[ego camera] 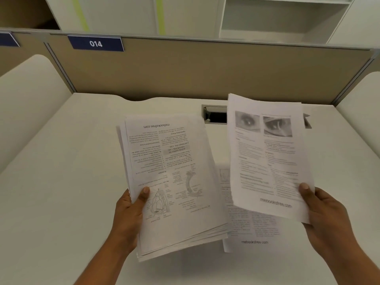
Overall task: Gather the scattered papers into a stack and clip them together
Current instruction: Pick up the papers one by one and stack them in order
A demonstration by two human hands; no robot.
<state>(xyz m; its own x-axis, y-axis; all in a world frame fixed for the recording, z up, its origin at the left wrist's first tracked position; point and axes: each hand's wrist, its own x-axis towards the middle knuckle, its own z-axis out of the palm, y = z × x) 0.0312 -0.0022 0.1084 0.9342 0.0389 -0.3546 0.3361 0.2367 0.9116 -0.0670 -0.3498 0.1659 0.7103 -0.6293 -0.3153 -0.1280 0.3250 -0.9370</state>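
The stack (pixel 174 182) is held above the desk (pixel 61 202), left of centre, with its print upside down to the wearer. The left hand (pixel 127 219) grips it at the near left edge, thumb on top and fingers under. Its lower edges are fanned, so the sheets are not yet squared. A loose sheet (pixel 267 161) is raised to the right, apart from the stack. The right hand (pixel 324 219) pinches it at the near right corner, thumb on top. A third page (pixel 253 233) lies flat on the desk between the hands, partly under both.

Paper like this is probably light, limp and slick. A sheet held by one corner droops, and a fanned stack can slide apart. It seems best to hold the stack by an edge with the thumb pressing down, then knock the edges on the desk before clipping.

The count is one stack of several sheets, too close to number, one held sheet, possibly more behind it, and one page on the desk. No clip shows for certain. A dark object (pixel 307 122) peeks from behind the raised sheet, and I cannot tell what it is.

A cable port (pixel 214 115) is set in the desk's far edge. Behind it stands a partition (pixel 185 75) with a label (pixel 95 43) reading 014.
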